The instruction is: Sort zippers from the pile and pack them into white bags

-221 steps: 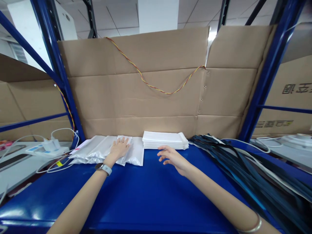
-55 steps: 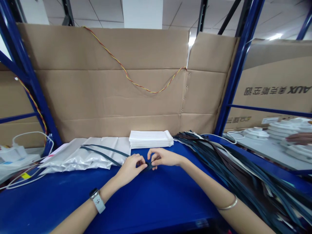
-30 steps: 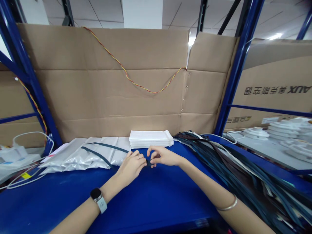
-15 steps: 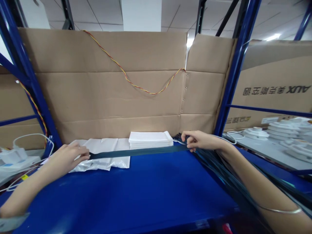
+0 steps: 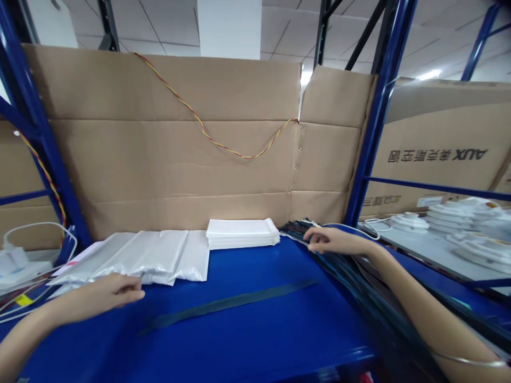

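A long dark strap (image 5: 227, 306) lies slanted on the blue table top (image 5: 247, 340), blurred and touching neither hand. My left hand (image 5: 107, 294) rests loosely at the front edge of the silvery-white flat bags (image 5: 131, 256), holding nothing. My right hand (image 5: 331, 240) reaches over the near end of a heap of dark straps (image 5: 343, 266), with its fingers slightly apart. I cannot tell whether those fingers touch the heap. A squared stack of white flat sheets or pouches (image 5: 241, 234) sits between the bags and the heap.
Corrugated cardboard (image 5: 167, 159) lines the back, with a red-yellow twisted wire (image 5: 211, 135) draped across it. Blue rack uprights (image 5: 379, 111) stand at both sides. White chargers and cables (image 5: 16, 271) lie at far left; white round parts (image 5: 459, 223) sit on a grey shelf at right.
The strap stretched between my hands now lies on the blue table. My left hand has moved down and nearer to me, and my right hand is slightly lower and further left.
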Demonstrator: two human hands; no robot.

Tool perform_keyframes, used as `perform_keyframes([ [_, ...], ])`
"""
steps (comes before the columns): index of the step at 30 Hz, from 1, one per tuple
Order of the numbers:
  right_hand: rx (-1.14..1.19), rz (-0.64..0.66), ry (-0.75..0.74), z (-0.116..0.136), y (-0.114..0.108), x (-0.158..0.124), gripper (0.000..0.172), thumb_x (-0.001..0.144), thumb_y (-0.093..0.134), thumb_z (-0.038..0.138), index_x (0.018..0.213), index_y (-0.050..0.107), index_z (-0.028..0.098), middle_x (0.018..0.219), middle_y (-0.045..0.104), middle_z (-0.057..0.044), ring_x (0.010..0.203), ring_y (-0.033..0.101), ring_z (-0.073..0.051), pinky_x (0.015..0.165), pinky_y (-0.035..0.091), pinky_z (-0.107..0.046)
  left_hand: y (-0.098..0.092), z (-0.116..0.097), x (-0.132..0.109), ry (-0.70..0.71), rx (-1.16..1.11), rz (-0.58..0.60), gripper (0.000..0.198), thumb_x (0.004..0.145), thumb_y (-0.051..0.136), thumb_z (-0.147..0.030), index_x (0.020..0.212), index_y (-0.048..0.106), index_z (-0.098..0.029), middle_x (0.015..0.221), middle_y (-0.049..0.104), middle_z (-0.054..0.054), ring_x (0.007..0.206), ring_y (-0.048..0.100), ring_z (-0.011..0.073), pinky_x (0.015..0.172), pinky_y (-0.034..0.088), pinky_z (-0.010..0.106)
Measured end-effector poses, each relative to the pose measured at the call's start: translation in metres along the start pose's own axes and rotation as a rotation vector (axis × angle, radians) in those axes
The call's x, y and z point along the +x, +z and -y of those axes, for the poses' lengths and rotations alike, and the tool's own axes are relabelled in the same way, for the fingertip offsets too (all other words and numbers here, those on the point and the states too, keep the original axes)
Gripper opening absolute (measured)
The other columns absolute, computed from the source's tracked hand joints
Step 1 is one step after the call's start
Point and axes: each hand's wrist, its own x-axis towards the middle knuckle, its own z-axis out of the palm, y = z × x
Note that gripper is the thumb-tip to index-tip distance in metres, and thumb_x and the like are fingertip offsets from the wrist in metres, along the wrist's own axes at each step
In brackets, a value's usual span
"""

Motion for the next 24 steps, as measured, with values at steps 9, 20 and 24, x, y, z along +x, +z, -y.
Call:
perform_keyframes([
  [9,-0.316,-0.431,0.376,-0.06,0.012,0.089,0.015,0.072,0.063,0.02,0.085,0.07,0.016,0.09,0.069,-0.011,0.087,0.062,-0.021,0.074,0.042,-0.024,0.006,-0.085,0.065,0.267,-0.022,-0.02,0.034,0.088,0.038,-0.047,0.078,0.056,-0.019,0.067,0.058,0.0,0.062,0.052,0.0149,0.059,0.033,0.024],
  [20,-0.28,-0.461,0.46,-0.093,0.027,0.106,0.011,0.069,0.064,0.02,0.076,0.073,0.017,0.077,0.071,-0.006,0.08,0.064,-0.021,0.071,0.044,-0.023,0.054,-0.103,0.081,0.232,-0.054,-0.23,0.031,0.09,0.033,-0.034,0.074,0.054,-0.019,0.073,0.06,0.002,0.066,0.054,0.0165,0.06,0.034,0.026],
  [24,-0.281,-0.538,0.482,-0.088,0.028,0.106,0.016,0.075,0.056,0.019,0.082,0.07,0.014,0.084,0.07,-0.012,0.085,0.063,-0.024,0.074,0.042,-0.025,0.053,-0.1,0.08,0.199,-0.046,-0.27,0.031,0.091,0.032,-0.035,0.075,0.053,-0.019,0.07,0.058,0.0,0.064,0.052,0.0156,0.06,0.034,0.025],
])
